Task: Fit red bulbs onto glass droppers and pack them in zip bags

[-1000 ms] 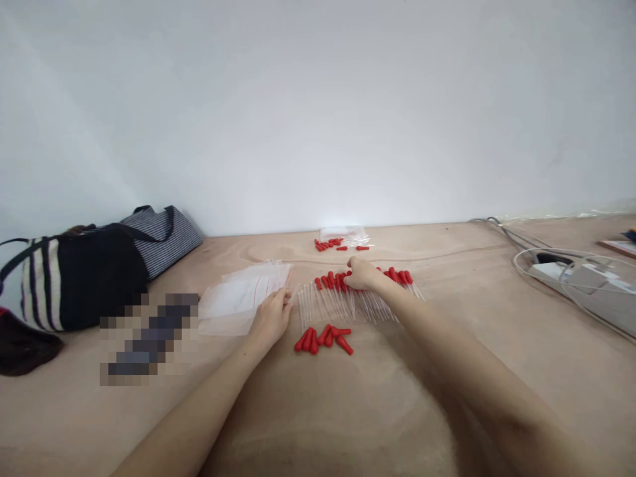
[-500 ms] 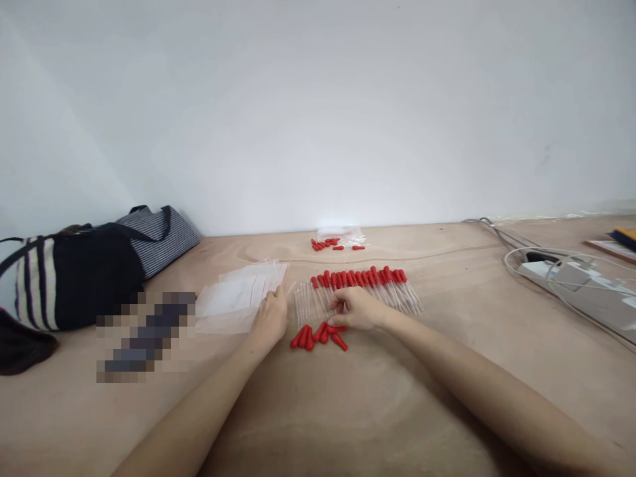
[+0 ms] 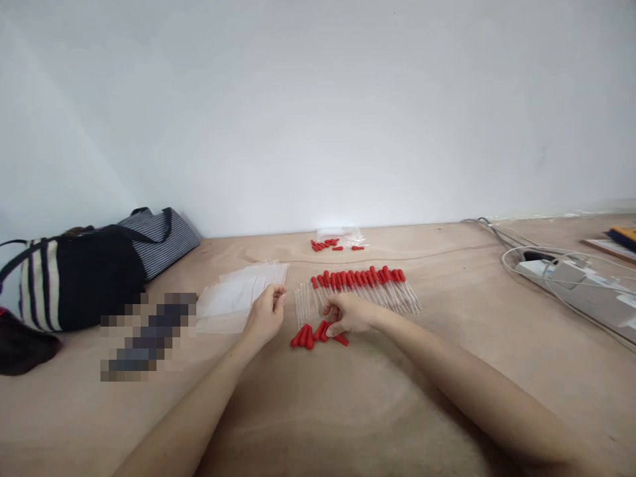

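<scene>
My left hand (image 3: 267, 311) is raised at the right edge of the clear plastic bags, its fingers curled in a pinch; anything in them is too small to make out. My right hand (image 3: 349, 313) hovers over a small group of loose red rubber bulbs (image 3: 303, 337), thumb and fingers apart, with the thumb close to one bulb. It partly covers another bulb (image 3: 341, 340). Behind it lies a row of glass droppers with red bulbs (image 3: 358, 278). Several bare glass tubes (image 3: 302, 301) lie at the row's left end, between my hands.
Flat plastic bags (image 3: 226, 298) lie left of my left hand. Farther back are more red bulbs (image 3: 322, 245) beside a small clear bag (image 3: 340, 234). Dark and striped bags (image 3: 99, 271) stand at the left. A power strip (image 3: 576, 285) with cables sits at the right.
My left hand has drawn back slightly left and turned, fingers now curled upward. My right hand has shifted a little left and lower over the loose red bulbs.
</scene>
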A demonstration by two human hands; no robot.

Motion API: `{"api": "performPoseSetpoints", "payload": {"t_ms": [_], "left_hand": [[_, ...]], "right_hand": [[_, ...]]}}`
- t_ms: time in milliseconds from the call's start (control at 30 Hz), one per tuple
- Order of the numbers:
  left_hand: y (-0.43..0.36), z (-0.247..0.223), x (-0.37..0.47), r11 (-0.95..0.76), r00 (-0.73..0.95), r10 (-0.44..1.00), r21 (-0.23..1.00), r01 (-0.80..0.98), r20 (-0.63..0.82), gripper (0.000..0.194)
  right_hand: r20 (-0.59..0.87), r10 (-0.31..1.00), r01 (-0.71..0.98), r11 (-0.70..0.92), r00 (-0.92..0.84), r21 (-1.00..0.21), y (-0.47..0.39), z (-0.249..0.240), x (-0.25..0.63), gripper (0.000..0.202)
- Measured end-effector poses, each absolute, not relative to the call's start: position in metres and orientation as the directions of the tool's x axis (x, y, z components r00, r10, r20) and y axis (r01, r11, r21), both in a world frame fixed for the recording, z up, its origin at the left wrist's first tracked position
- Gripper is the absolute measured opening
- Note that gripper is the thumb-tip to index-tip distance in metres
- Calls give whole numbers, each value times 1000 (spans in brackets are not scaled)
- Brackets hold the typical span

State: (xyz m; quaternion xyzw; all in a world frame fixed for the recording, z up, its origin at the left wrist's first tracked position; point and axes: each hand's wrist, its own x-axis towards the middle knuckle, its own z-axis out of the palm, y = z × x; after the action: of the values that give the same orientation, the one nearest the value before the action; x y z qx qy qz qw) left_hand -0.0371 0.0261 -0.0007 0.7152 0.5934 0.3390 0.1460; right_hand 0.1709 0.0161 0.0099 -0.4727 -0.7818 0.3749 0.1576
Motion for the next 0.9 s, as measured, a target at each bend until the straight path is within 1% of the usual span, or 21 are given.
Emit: {"api": "performPoseSetpoints", "payload": {"t_ms": [67, 133, 200, 300, 400, 467, 533, 600, 667, 767, 900], "left_hand": [[25, 0, -36, -271, 53, 946, 688, 673, 321, 19], [23, 2, -34, -280, 40, 943, 720, 635, 332, 22], [21, 4, -31, -306, 44, 936, 747, 591, 348, 25], [16, 4, -25, -339, 105, 939, 827, 449, 328, 25], [11, 4, -17, -292, 200, 952, 886, 361, 232, 24], [7, 4, -12, -285, 241, 949, 886, 365, 205, 25], [3, 5, -10, -315, 290, 933, 868, 384, 211, 29], [0, 6, -9, -349, 341, 915, 846, 403, 215, 29], [-2, 7, -8, -372, 363, 905, 826, 424, 222, 23], [-4, 7, -7, -417, 384, 887, 801, 429, 257, 21], [-9, 7, -4, -495, 462, 843, 730, 471, 274, 23]], "right_hand": [[-58, 876, 602, 280, -479, -748, 16, 12, 174, 29], [-1, 887, 552, 287, -463, -783, 15, 15, 182, 20], [56, 896, 463, 279, -440, -841, 10, 15, 192, 14], [85, 937, 318, 199, -339, -927, -3, 9, 210, 14], [46, 971, 139, 81, -236, -987, -15, 0, 222, 20], [46, 983, 43, 55, -180, -998, -19, -5, 225, 22], [62, 987, -15, 60, -146, -998, -21, -7, 225, 21], [76, 986, -32, 72, -148, -997, -21, -8, 222, 25], [87, 981, -22, 85, -173, -996, -21, -9, 219, 28], [97, 974, -16, 96, -207, -995, -25, -11, 214, 25], [102, 971, -107, 80, -218, -991, -30, -15, 207, 23]]}}
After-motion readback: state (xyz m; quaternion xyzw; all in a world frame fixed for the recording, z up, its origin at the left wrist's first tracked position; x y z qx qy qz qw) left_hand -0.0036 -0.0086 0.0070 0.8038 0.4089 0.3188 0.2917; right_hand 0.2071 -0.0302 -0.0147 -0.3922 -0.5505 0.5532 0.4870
